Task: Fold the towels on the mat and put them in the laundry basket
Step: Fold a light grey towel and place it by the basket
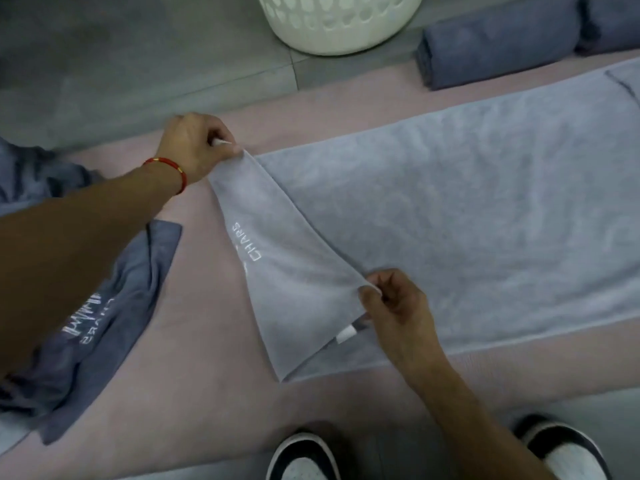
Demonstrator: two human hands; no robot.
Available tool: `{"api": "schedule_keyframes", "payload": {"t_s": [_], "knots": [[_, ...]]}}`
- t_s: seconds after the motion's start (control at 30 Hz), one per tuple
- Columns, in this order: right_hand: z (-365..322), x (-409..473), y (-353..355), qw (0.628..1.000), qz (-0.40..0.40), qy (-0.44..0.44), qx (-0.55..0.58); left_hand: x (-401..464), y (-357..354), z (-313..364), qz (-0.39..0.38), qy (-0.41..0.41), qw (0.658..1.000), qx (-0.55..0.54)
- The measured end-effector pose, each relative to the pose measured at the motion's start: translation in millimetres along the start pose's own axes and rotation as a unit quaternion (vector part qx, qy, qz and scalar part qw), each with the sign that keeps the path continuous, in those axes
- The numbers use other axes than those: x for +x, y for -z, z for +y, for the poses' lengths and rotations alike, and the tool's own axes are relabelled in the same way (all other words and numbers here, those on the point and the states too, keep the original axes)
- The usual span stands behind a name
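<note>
Left hand [194, 147] pinches the far-left corner of the light grey towel [450, 216], thumb against curled fingers, a small white tag sticking out of the pinch. Red cord bracelet [169, 169] on that wrist. Right hand [394, 306] pinches the towel's near-left edge between thumb and fingertips, corner lifted off the mat. Both grips closed on cloth, neither spread.

Towel end between the two hands is turned over toward the left, showing white stitched lettering "CHARS" [246, 242] plus part of a logo under it that I can't read. White care label [345, 333] pokes out from the fold just below the right hand. Rest of the towel lies flat on the pink mat [207, 341], running off to the right.

Relative to the towel:
- Left of it, on the mat under the left forearm: crumpled darker blue-grey towel [104, 323], white logo and lettering seen upside down, not legible.
- Beyond its far edge, right side: two darker blue-grey rolled towels [498, 43] lying end to end at the mat's far edge.
- Beyond its far edge, centre: white perforated laundry basket [339, 22] on the grey tiled floor [121, 64], off the mat. Only the lower wall is in frame, contents can't be seen.
- Near side: two dark shoes with white tops [304, 459] at the mat's near edge.
</note>
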State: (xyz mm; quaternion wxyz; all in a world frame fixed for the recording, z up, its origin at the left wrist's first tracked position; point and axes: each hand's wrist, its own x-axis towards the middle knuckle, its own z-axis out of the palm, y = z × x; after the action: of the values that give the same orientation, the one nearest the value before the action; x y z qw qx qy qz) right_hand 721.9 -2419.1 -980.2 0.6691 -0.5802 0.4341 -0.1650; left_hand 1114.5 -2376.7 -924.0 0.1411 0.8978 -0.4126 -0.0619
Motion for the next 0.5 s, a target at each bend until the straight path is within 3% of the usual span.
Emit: {"api": "schedule_keyframes", "payload": {"t_s": [0.23,0.37,0.5], "knots": [[-6.8,8.2,128.6,0.976,0.213,0.05,-0.014,52.5,-13.9,128.6,0.063,-0.06,0.996,-0.037],[3.2,7.0,214.3,0.933,0.353,0.057,-0.042,87.6,-55.6,250.4,0.034,-0.122,0.976,-0.176],[3.6,7.3,292.7,0.884,0.46,0.031,-0.075,111.3,-102.1,377.7,0.075,-0.172,0.965,-0.182]]}}
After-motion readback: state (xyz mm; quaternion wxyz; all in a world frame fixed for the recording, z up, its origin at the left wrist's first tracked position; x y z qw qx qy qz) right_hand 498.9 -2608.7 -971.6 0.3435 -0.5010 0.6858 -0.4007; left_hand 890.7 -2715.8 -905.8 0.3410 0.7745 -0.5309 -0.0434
